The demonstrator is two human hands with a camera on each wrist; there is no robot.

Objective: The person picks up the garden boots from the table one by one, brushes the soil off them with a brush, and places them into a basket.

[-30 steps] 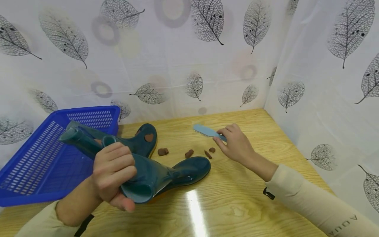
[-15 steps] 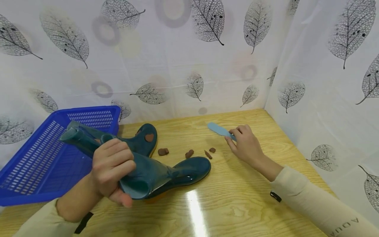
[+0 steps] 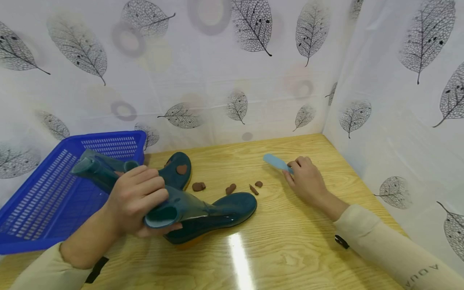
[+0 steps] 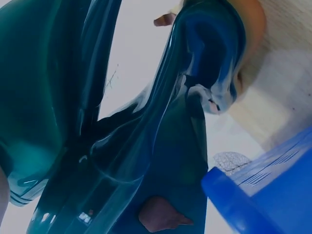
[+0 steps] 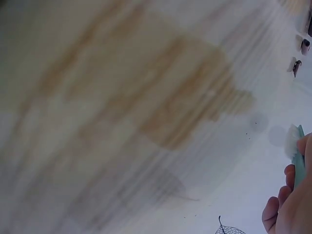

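My left hand (image 3: 139, 197) grips the shaft top of a dark green rubber boot (image 3: 233, 207), which lies with its toe toward the right. Behind it a second green rubber boot (image 3: 175, 173) lies with its shaft over the basket and a brown patch (image 3: 181, 169) on its foot. A similar brown patch (image 4: 160, 214) shows on green rubber in the left wrist view. My right hand (image 3: 307, 180) pinches the handle of a light blue brush (image 3: 275, 161) above the table's right side. Pale bristles flank that brush (image 5: 299, 163) in the right wrist view.
A blue plastic basket (image 3: 21, 245) stands at the left. Several brown lumps (image 3: 198, 186) lie on the wooden table (image 3: 290, 249) beyond the front boot. A leaf-patterned white curtain (image 3: 210, 80) borders the table at the back and right.
My right hand has moved right with the brush, away from the brown lumps. My left hand has shifted its hold at the boot's top, and the boot's opening now looks narrower.
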